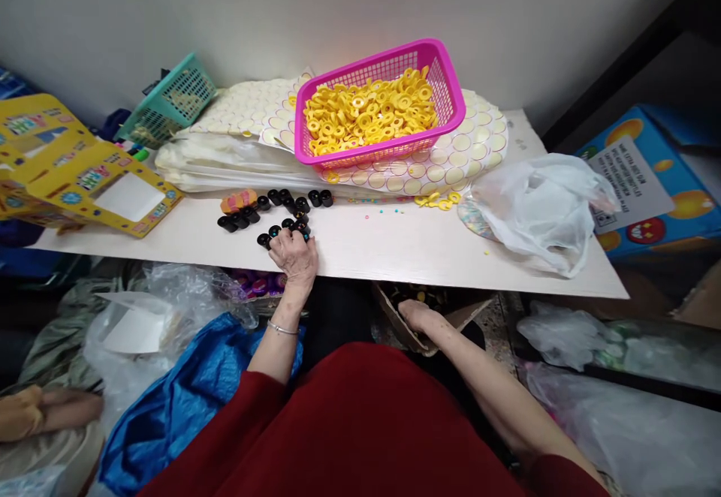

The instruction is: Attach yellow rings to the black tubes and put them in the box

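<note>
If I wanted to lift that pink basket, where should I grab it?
I'd hold the pink basket by its rim at both short ends, one hand coming from each side. It is longer than wide and heaped with loose yellow rings, so supporting both ends should help keep it level.

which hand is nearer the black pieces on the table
Left. The left hand is at the nearest black pieces; the right hand is off to their right, below the tabletop, at the cardboard box.
</note>
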Tool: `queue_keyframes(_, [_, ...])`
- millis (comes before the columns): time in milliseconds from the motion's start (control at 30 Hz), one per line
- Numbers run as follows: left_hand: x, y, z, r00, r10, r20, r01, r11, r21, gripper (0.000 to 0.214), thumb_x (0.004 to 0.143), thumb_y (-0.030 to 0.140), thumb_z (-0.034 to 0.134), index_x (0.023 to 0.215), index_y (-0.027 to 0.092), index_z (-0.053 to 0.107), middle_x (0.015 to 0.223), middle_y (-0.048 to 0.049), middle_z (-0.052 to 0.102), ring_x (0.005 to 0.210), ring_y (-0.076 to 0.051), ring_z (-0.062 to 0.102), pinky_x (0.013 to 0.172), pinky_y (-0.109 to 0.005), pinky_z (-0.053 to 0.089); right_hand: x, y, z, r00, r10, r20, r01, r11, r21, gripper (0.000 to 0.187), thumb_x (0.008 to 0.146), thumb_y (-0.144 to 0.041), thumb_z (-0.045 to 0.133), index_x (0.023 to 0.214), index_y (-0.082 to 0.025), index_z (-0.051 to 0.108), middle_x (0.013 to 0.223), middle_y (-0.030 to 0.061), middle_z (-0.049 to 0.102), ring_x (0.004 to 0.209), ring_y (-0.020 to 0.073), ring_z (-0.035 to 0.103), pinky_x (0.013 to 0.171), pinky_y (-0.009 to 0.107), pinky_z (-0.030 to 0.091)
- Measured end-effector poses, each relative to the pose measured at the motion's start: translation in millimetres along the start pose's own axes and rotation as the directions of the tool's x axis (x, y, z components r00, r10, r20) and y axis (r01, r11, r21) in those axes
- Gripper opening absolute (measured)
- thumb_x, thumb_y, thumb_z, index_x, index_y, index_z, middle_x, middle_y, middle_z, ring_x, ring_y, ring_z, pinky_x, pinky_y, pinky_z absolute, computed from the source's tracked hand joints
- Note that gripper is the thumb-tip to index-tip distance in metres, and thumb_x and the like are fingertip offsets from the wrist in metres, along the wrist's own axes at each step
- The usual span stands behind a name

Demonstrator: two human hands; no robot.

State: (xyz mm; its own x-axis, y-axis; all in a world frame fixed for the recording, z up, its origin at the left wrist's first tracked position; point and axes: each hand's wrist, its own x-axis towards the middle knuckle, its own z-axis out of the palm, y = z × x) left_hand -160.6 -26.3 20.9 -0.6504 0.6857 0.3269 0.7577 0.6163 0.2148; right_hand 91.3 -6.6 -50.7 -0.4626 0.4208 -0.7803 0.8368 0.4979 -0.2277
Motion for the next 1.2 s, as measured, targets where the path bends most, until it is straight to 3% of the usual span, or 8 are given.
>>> queue_keyframes(233, [-6,0,2.2,0.994,0.086,-0.07,-0.098,0.975,-0.2,0.025,0.076,0.032,0.059,0.095,0.015,0.06,0.117,-0.0161,0.059,0.111,-0.033,0.046,0.096,-0.048,0.033,-32,6,-16,0.998,-0.007,-0.058,0.004,0.998,-0.055,0.028,0.072,-0.001,0.051,0.091,-0.007,0.07,0.1,0.0212,0.07,0.095,0.027,0.067,0.07,0.029,0.047])
queue_keyframes(333, [-10,10,10.6,0.976,0.194,-0.097,-0.217,0.878,-0.428,0.022,0.074,0.032,0.062,0.09,0.017,0.06,0.1,-0.0118,0.064,0.102,-0.027,0.053,0.094,-0.041,0.039,-58,17,-36,0.974,-0.177,-0.144,0.185,0.982,0.043,0.023,0.076,-0.006,0.047,0.079,-0.012,0.069,0.081,0.0115,0.071,0.077,0.0191,0.066,0.063,0.026,0.044])
queue_keyframes(400, [-14,24,20.1,0.971,0.236,-0.035,-0.21,0.778,-0.592,0.021,0.071,0.031,0.064,0.087,0.019,0.059,0.091,-0.0067,0.064,0.092,-0.022,0.056,0.088,-0.036,0.044,-63,21,-58,0.908,-0.301,-0.291,0.371,0.901,0.226,0.019,0.079,-0.013,0.046,0.075,-0.016,0.065,0.064,0.002,0.063,0.063,0.0143,0.06,0.059,0.024,0.042])
queue_keyframes(467, [-19,40,30.7,0.967,0.238,0.087,-0.104,0.688,-0.718,0.022,0.067,0.029,0.066,0.086,0.02,0.059,0.085,-0.0023,0.063,0.083,-0.017,0.057,0.08,-0.031,0.047,-54,19,-84,0.797,-0.264,-0.543,0.479,0.824,0.302,0.019,0.083,-0.019,0.044,0.081,-0.017,0.063,0.062,-0.0008,0.059,0.062,0.0135,0.056,0.062,0.025,0.043])
queue_keyframes(533, [-22,56,39.4,0.954,0.228,0.196,0.014,0.618,-0.786,0.026,0.063,0.027,0.069,0.086,0.019,0.059,0.083,0.0005,0.062,0.074,-0.013,0.056,0.072,-0.027,0.047,-33,10,-112,0.612,-0.154,-0.775,0.478,0.854,0.208,0.019,0.082,-0.02,0.046,0.086,-0.015,0.064,0.08,0.0043,0.062,0.077,0.0166,0.057,0.073,0.028,0.043])
queue_keyframes(600, [-25,67,44.2,0.944,0.211,0.255,0.096,0.564,-0.82,0.03,0.059,0.024,0.071,0.085,0.019,0.059,0.081,0.0021,0.062,0.067,-0.011,0.054,0.067,-0.025,0.047,-7,-2,-136,0.551,-0.159,-0.819,0.416,0.904,0.104,0.023,0.082,-0.016,0.045,0.094,-0.013,0.064,0.096,0.0093,0.062,0.088,0.019,0.056,0.08,0.03,0.041])
queue_keyframes(867, [-26,74,45.8,0.937,0.218,0.274,0.133,0.501,-0.855,0.027,0.06,0.023,0.071,0.085,0.017,0.061,0.079,0.0012,0.063,0.072,-0.011,0.056,0.069,-0.023,0.046,45,-30,-166,0.662,-0.187,-0.726,0.181,0.98,-0.088,0.026,0.089,-0.016,0.037,0.1,-0.015,0.061,0.11,0.0117,0.058,0.094,0.0227,0.052,0.071,0.03,0.036])
queue_keyframes(1200, [-25,82,64.0,0.89,0.384,0.244,0.018,0.507,-0.862,0.031,0.061,0.024,0.073,0.091,0.017,0.065,0.087,-0.0025,0.065,0.082,-0.015,0.059,0.079,-0.03,0.049,-1,15,-122,0.638,-0.004,-0.77,0.028,0.999,0.018,0.033,0.082,-0.005,0.035,0.105,-0.01,0.059,0.101,0.0162,0.061,0.085,0.0241,0.054,0.066,0.032,0.036])
